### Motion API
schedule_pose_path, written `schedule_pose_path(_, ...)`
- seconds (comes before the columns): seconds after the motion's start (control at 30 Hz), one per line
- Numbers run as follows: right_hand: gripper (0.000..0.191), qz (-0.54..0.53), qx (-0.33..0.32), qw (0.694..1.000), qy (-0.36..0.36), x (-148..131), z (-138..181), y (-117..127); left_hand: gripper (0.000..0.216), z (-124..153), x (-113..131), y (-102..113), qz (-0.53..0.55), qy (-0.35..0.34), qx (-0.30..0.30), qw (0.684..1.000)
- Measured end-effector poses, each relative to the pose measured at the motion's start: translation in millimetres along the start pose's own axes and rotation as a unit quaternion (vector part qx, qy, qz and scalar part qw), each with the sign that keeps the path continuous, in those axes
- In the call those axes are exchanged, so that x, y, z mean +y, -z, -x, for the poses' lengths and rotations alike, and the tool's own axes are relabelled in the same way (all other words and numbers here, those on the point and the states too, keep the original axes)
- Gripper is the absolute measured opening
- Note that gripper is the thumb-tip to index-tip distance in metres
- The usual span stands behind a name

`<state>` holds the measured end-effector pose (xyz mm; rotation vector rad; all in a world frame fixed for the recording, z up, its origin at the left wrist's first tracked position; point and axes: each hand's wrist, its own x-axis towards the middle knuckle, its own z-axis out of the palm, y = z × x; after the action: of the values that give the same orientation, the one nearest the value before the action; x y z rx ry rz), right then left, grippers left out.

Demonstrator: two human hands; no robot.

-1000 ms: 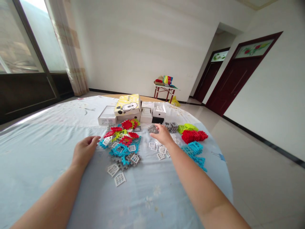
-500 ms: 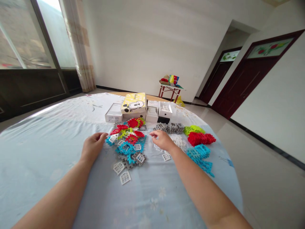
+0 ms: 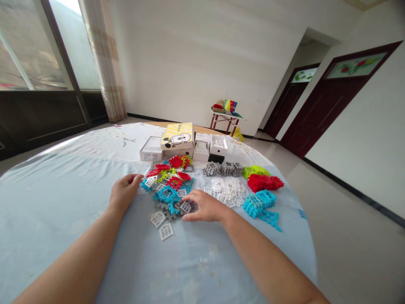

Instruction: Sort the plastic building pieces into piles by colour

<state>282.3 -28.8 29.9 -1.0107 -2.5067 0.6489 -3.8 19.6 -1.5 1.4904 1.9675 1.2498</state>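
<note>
A mixed heap of plastic waffle blocks [image 3: 169,185] in red, blue, green, grey and white lies on the table's pale blue cloth [image 3: 57,198]. My right hand [image 3: 202,206] rests at the heap's near right edge, fingertips on a grey block with a white window piece [image 3: 186,207]. The fingers are curled over it, and I cannot see whether they grip it. My left hand [image 3: 124,192] lies loosely curled on the cloth at the heap's left edge, holding nothing visible. Two white window pieces [image 3: 162,226] lie loose in front of the heap.
To the right sit sorted piles: grey [image 3: 223,169], white window pieces [image 3: 227,190], green [image 3: 255,171], red [image 3: 265,182], blue [image 3: 262,207]. Behind them are a yellow cartoon box [image 3: 177,136] and white boxes [image 3: 218,145]. The table edge drops off at the right.
My right hand has come back from the grey pile at the far side and down to the near right edge of the mixed heap. My left hand has stayed put.
</note>
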Motion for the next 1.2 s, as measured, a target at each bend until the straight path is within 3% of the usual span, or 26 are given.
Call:
schedule_pose_path(0.13,0.046,-0.007,-0.002,1.0,0.006,-4,4,-1,0.039,2,3,1,0.0,0.003,0.0,1.0)
schedule_pose_path(0.23,0.036,-0.046,0.014,0.998,-0.031,-5,7,2,0.039,1,2,1,0.0,0.001,0.0,1.0)
schedule_pose_path(0.4,0.032,-0.076,0.086,0.988,-0.101,9,7,2,0.041,0,-1,0,-0.003,-0.002,0.003,1.0)
schedule_pose_path(0.53,0.035,-0.04,0.147,0.979,-0.135,22,5,-3,0.04,1,1,1,-0.006,-0.003,0.001,1.0)
schedule_pose_path(0.77,0.056,0.053,0.109,0.988,-0.099,19,6,-6,0.038,2,3,2,-0.006,-0.002,0.003,1.0)
schedule_pose_path(0.93,0.06,0.075,0.1,0.988,-0.091,18,5,-7,0.037,2,5,2,0.001,0.003,-0.001,1.0)
schedule_pose_path(1.2,0.058,0.063,0.18,0.978,-0.083,29,11,11,0.036,0,3,0,0.002,-0.001,0.004,1.0)
